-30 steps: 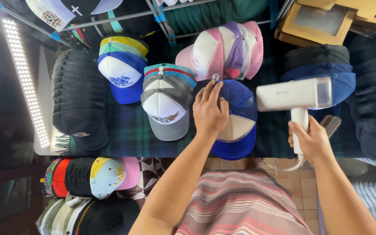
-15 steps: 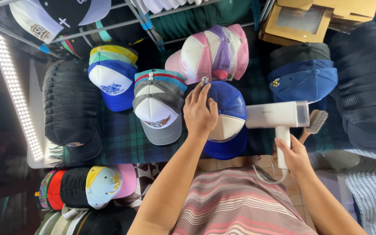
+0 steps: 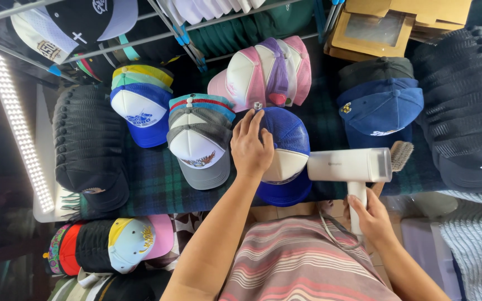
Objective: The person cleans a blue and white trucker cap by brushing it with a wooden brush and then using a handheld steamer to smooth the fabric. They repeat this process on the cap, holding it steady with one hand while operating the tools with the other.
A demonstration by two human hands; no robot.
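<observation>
My left hand (image 3: 250,146) rests on top of a blue mesh-backed cap with a white front (image 3: 290,132), fingers spread over its crown. The cap lies on a dark plaid cloth (image 3: 154,187). My right hand (image 3: 370,214) grips the handle of a white handheld steamer (image 3: 348,165). The steamer's body lies level, just right of the blue cap and close to its brim. A small bristle brush (image 3: 401,154) shows behind the steamer's head.
Around the blue cap sit a grey-and-white cap stack (image 3: 199,149), a blue-and-white stack (image 3: 139,111), pink caps (image 3: 263,72), navy caps (image 3: 383,106) and black stacks at left (image 3: 87,147) and right (image 3: 470,111). A cardboard box (image 3: 397,22) and a light strip (image 3: 18,128) border the table.
The steamer has come down and nearer to the blue cap. My left hand has stayed on the cap's crown.
</observation>
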